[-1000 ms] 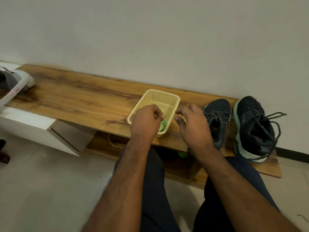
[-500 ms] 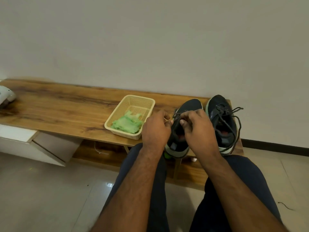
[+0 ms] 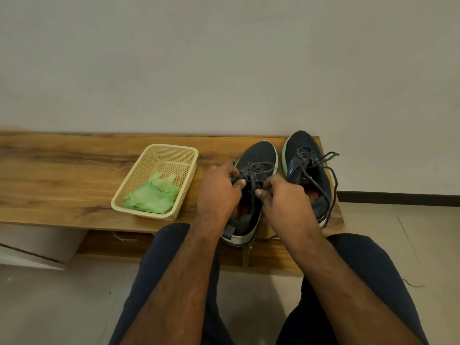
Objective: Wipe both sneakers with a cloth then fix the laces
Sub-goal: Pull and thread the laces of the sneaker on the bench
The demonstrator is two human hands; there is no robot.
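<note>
Both hands, left [image 3: 219,192] and right [image 3: 283,197], pinch the left sneaker's [image 3: 258,155] laces [image 3: 256,170] on the bench [image 3: 62,170].

A wooden bench [image 3: 62,175] runs across the middle of the frame against a plain wall [image 3: 224,58]. A cream mesh basket [image 3: 159,155] sits on it, centre-left. Pale floor tiles [image 3: 49,307] fill the lower left, and a dark skirting [image 3: 398,196] lines the wall at right.

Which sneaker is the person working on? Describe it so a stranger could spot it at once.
On the wooden bench by the wall, right of the yellow basket, two dark sneakers stand side by side. It is the left sneaker, nearer the basket; both hands pinch its laces, while the right sneaker sits untouched, laces trailing loose.
</note>
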